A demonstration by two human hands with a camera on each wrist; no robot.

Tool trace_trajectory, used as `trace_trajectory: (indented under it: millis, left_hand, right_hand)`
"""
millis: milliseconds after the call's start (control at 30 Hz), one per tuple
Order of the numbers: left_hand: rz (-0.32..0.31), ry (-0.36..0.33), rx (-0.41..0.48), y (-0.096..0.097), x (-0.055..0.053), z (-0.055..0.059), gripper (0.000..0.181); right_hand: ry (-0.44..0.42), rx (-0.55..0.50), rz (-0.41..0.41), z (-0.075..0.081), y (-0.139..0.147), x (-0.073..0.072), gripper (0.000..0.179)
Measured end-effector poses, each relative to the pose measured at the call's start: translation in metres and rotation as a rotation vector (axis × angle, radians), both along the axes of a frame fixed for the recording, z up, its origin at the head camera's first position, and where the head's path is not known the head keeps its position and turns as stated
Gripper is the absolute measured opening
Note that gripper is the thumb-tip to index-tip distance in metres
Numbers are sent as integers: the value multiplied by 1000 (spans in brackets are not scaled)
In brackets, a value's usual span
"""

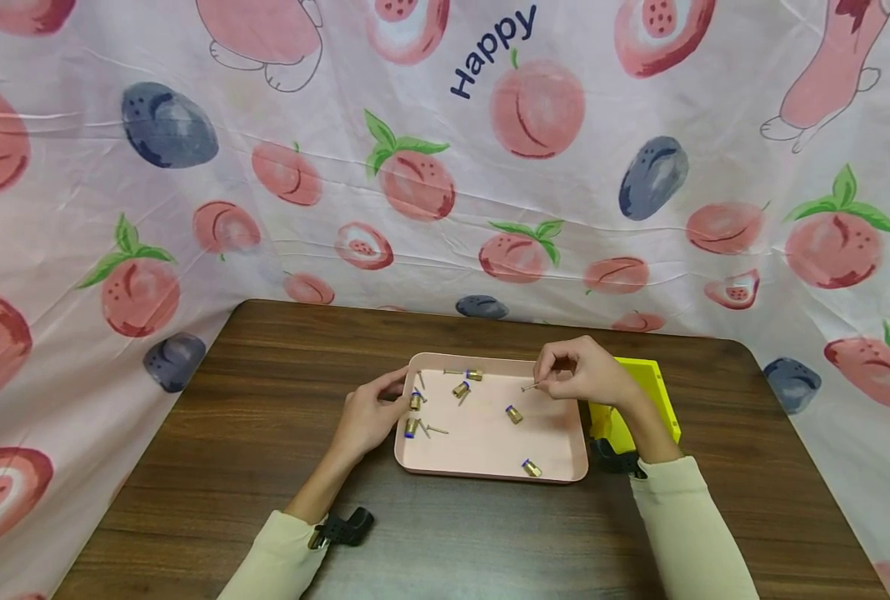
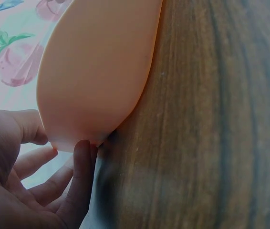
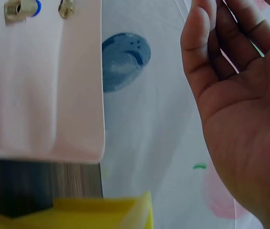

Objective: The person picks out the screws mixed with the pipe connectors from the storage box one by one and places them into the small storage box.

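The left end of the tray (image 1: 482, 450) is gripped by the left hand (image 1: 368, 417); a black device (image 1: 349, 527) is worn at that wrist. Just inside from those fingers, 4 fittings (image 1: 415, 401) with blue rings are scattered among loose screws (image 1: 437, 430). In the tray, 2 more fittings are found nearer the right hand (image 1: 583, 371), by which 1 screw (image 1: 529, 387) is pinched above the tray. Beyond the right wrist, the yellow bin (image 1: 649, 379) is partly covered by the forearm (image 1: 649, 425). Behind both hands, "Happy" can be read on the fruit-print cloth (image 1: 415, 83).

By the left wrist camera, the tray's outer wall, hardly seen from the head, is shown at the fingertips. By the right wrist camera, the open side of the palm (image 3: 249, 124) and 1 fitting's threaded end are shown.
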State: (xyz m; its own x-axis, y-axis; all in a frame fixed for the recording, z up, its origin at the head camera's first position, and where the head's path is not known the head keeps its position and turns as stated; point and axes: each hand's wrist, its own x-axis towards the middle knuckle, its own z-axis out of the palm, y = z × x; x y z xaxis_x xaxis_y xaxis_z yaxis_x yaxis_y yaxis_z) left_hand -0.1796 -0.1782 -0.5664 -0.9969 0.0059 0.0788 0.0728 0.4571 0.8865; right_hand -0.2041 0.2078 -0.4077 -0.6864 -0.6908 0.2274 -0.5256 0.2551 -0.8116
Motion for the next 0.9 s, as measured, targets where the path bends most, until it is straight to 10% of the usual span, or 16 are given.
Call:
trace_trajectory:
  millis: [900]
  left_hand:
    - [0, -25, -7, 1, 3, 6, 52]
  right_hand:
    - [21, 19, -175, 6, 81, 9, 17]
